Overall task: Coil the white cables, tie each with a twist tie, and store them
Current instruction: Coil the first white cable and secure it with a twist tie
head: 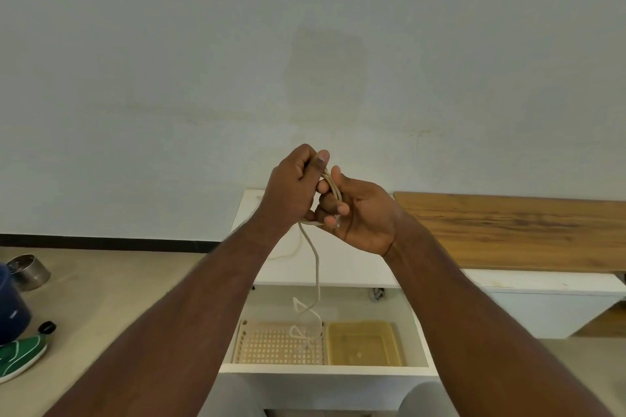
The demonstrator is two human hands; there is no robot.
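Both my hands are raised in front of the wall above an open drawer. My left hand (294,189) grips loops of a white cable (317,267), thumb up against them. My right hand (359,213) curls its fingers round the same loops from the right. The loose end of the cable hangs down from the hands in a wavy line and reaches a perforated beige basket (257,349) in the white drawer (325,370). No twist tie shows.
A translucent yellow tray (364,344) sits beside the basket in the drawer. A wooden bench top (515,230) lies to the right. On the floor at left are a steel bowl (28,272), a dark blue container (10,308) and a green shoe (18,357).
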